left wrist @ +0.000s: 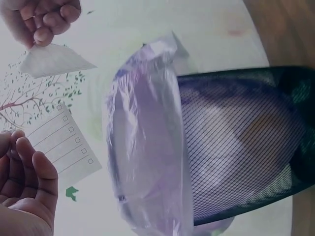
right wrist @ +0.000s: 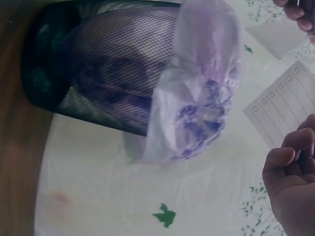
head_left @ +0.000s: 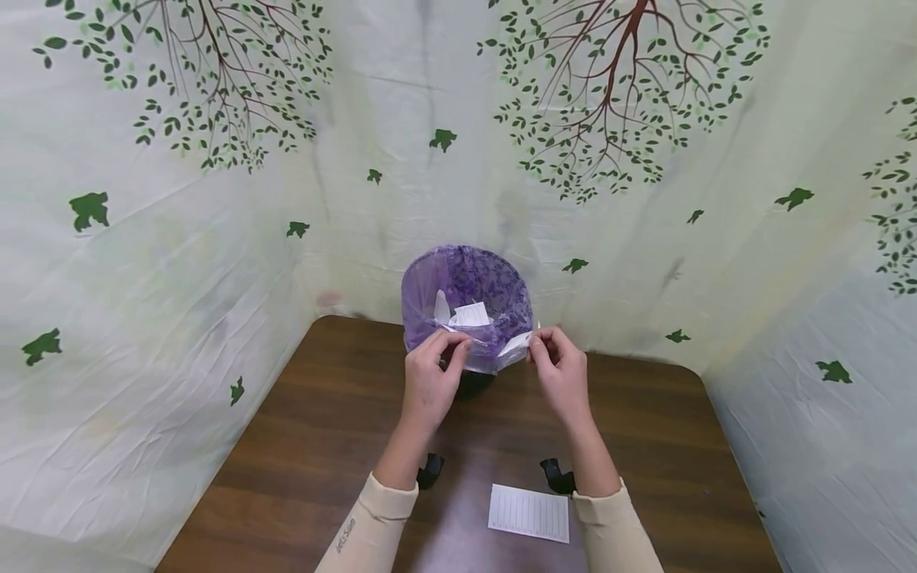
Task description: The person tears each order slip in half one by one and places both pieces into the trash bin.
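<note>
My left hand [head_left: 433, 374] pinches a piece of lined checklist paper [left wrist: 66, 140] with a column of small boxes. In my right hand [head_left: 562, 368] another piece of lined paper [right wrist: 279, 101] is held between thumb and fingers. The two pieces are apart, both over the near rim of a dark mesh wastebasket [left wrist: 236, 147]. A purple patterned plastic liner [head_left: 494, 274] folds over the basket's rim. Inside the basket lie white paper pieces [head_left: 470, 315]. From the head view, the left piece shows only as a thin edge.
The basket stands at the far edge of a dark wooden table [head_left: 329, 430]. A lined checklist sheet [head_left: 528, 513] lies on the table between the forearms. Behind hangs a pale cloth [head_left: 372, 263] printed with trees and green leaves. Black wrist mounts [head_left: 557, 477] sit at the sleeves.
</note>
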Demonstrator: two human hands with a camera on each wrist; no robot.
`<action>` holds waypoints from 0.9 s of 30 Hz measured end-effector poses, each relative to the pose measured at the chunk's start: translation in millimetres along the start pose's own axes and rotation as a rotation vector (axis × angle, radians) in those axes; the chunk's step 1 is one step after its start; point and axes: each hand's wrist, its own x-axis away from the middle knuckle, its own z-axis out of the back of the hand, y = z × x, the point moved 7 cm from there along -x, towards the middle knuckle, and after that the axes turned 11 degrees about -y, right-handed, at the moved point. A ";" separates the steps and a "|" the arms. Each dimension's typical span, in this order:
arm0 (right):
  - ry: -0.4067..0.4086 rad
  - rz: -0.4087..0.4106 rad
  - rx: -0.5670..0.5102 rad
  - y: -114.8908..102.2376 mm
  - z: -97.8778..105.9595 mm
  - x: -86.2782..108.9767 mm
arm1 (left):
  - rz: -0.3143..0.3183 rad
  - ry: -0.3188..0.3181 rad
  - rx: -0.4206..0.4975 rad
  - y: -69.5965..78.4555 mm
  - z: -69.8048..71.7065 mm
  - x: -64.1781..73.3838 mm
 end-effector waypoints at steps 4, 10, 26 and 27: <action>-0.006 0.030 -0.014 -3.6 -4.6 -12.8 | -0.019 0.012 -0.011 -3.5 3.6 -11.6; -0.020 0.036 -0.030 -9.4 -12.2 -31.1 | 0.009 0.011 -0.014 -10.8 6.1 -28.6; -0.062 -0.078 0.070 18.2 -28.2 -71.4 | 0.134 -0.068 -0.101 -39.3 -2.6 -54.5; -0.067 -0.079 0.079 19.7 -28.9 -72.2 | 0.142 -0.075 -0.111 -40.8 -3.4 -55.2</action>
